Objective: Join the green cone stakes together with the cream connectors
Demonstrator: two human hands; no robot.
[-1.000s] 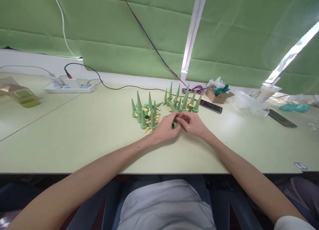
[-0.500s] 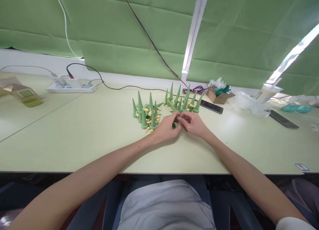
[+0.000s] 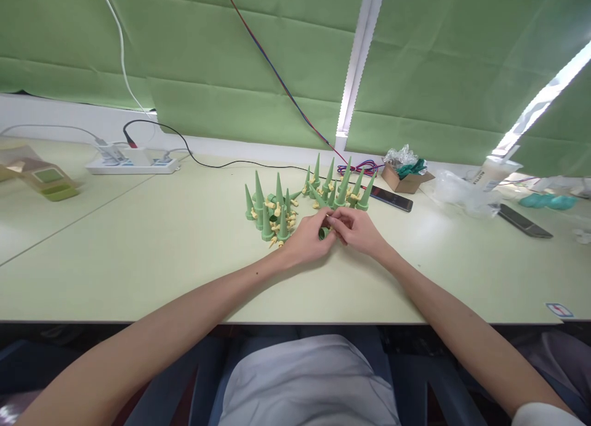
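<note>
My left hand [image 3: 310, 236] is closed round a green cone piece [image 3: 324, 233], whose hollow round end shows below the fingers. My right hand [image 3: 354, 228] touches it at the fingertips, pinched together; what lies between those fingers is too small to make out. Left of the hands stands a group of upright green cones [image 3: 259, 198] with small yellow pieces [image 3: 277, 208] among them. A second group of green cones [image 3: 343, 186] stands just behind my hands, also mixed with yellow pieces.
Behind on the right are a phone [image 3: 391, 198], a small cardboard box [image 3: 402, 178], a plastic cup [image 3: 493, 172] in a clear bag and a dark flat device [image 3: 524, 221]. A white power strip [image 3: 133, 163] and an open carton [image 3: 46, 176] lie at the left.
</note>
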